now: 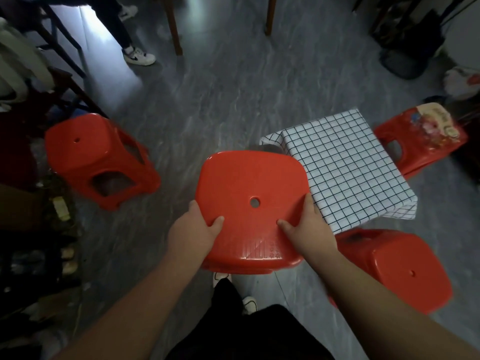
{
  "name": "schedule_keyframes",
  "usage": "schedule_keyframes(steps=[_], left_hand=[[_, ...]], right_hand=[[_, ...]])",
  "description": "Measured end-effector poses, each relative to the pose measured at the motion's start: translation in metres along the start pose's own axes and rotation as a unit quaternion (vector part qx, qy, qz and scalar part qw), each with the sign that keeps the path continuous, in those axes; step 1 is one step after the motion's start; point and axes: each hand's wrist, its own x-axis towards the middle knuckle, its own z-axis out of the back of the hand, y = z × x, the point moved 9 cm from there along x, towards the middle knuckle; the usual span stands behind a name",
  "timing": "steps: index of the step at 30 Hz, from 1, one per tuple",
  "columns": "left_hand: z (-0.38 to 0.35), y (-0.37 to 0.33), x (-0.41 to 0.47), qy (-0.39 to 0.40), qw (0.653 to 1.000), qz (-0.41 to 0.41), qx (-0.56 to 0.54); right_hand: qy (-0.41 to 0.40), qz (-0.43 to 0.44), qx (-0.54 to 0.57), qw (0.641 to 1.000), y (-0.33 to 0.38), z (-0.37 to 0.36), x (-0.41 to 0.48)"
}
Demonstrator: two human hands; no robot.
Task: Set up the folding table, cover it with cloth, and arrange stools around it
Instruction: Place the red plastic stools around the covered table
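Observation:
I hold a red plastic stool (249, 183) in front of me, seat up, with a round hole in its middle. My left hand (193, 228) grips its left near edge, thumb on the seat. My right hand (309, 227) grips the right near edge the same way. Just right of it stands the low folding table under a white cloth with a dark grid (345, 167). A red stool (397, 268) stands at the table's near side. Another red stool with a printed seat (420, 136) stands at its far right. A third red stool (96, 157) stands apart on the left.
Grey marbled floor (207, 105) lies open ahead. Another person's legs and white shoes (137, 57) are at the top left beside wooden furniture legs (175, 27). Dark clutter and bottles (52, 216) line the left edge; bags (405, 48) sit at the top right.

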Motion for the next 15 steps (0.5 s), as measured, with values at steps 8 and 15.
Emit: schedule_keyframes(steps=[8,15], left_hand=[[-0.118,-0.019,0.087,0.02,0.999,0.05,0.01],[-0.241,0.003,0.162,0.027,0.992,0.12,-0.029]], right_hand=[[0.051,-0.001,0.029,0.998,-0.039,-0.068,0.139],[0.082,0.01,0.027,0.996,-0.082,-0.159,0.264]])
